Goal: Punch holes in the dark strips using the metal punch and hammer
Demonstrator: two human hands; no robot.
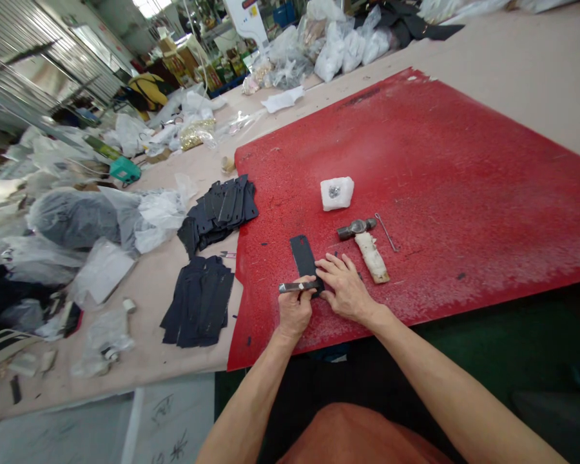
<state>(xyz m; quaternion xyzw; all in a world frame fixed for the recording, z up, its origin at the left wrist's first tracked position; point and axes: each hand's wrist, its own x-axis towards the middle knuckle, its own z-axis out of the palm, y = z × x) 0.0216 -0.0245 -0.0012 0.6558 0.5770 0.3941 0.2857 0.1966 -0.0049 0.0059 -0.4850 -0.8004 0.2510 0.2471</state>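
Left-hand grip: left hand [294, 316] curled round a short, metal, rod-shaped tool [291, 287].
Right-hand fingers: spread; right hand [348, 290] rests at the edge of a flat, black, rectangular strip [301, 254].
Black strip: on the glossy red sheet [444, 167], its near end by the grip, far end beyond.
Step, I'd judge: positioning the tool; next calls for a steady strip.
Farther: steel-headed hammer with pale wrapped handle [371, 256], then lumpy white block [337, 193].

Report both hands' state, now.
Left hand: closed, holding a metal tool.
Right hand: open, spread out at the edge of the dark strip.
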